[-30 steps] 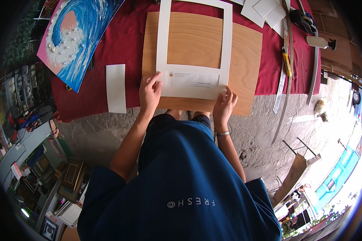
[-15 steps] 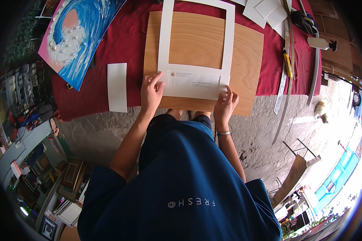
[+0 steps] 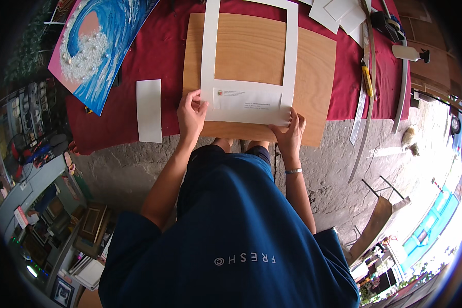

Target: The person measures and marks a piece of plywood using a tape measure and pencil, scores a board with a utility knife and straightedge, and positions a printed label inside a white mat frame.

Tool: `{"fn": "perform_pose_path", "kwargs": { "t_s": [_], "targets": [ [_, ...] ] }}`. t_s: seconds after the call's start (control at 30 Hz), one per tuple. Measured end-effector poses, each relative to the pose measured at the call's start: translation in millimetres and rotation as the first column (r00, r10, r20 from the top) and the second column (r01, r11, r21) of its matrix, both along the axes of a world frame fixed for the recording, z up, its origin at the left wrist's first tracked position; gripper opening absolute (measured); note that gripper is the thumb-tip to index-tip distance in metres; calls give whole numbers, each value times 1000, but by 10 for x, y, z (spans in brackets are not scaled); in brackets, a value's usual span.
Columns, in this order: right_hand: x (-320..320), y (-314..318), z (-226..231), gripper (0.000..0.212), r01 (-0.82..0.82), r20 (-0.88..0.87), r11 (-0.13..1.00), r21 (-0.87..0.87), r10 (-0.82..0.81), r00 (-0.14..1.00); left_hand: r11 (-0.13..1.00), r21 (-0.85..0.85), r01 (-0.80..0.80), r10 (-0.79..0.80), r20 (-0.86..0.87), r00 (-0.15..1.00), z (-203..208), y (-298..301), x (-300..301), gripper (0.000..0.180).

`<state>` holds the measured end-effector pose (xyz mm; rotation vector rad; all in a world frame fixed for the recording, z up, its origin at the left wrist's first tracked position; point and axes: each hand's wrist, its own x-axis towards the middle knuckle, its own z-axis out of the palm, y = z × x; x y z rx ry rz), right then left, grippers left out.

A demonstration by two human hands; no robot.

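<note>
A white picture mat point(image 3: 207, 56) with a large rectangular window lies over a brown wooden board point(image 3: 313, 77). On the mat's wide lower band is a strip of white paper point(image 3: 251, 97) with a small emblem and fine print. My left hand point(image 3: 191, 117) grips the mat's lower left edge, its fingers curled and thumb against the border. At the lower right corner, my right hand point(image 3: 291, 134) has its thumb by the bottom edge and its fingers along the side, closed on the mat.
A dark red cloth point(image 3: 164, 46) covers the table. A white strip point(image 3: 149, 110) and a wave painting point(image 3: 100, 51) lie left. Rightward are a yellow cutter point(image 3: 366, 80), metal rulers point(image 3: 358, 120), white card pieces point(image 3: 339, 13), a tape dispenser point(image 3: 386, 26) and a spray bottle point(image 3: 408, 54).
The mat has shifted slightly away from me. My left fingers have drawn back to its edge, and my right hand has turned, its thumb moving to the bottom edge.
</note>
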<state>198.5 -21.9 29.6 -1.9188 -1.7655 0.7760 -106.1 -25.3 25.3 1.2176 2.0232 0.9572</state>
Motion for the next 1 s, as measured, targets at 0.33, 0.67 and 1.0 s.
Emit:
{"fn": "perform_pose_path", "kwargs": {
  "t_s": [0.33,0.67,1.0],
  "targets": [
    [13,-14,-8,85,-21,31,1000,18,21,999,999,20,26,-26,-21,999,21,-7,-1,42],
    [28,-10,-9,85,-21,30,1000,5,20,999,998,21,59,-58,-61,996,34,-26,-13,38],
    [31,-3,-20,84,-9,21,1000,8,9,1000,997,26,73,-72,-67,995,8,-30,-30,37]
  ]
}}
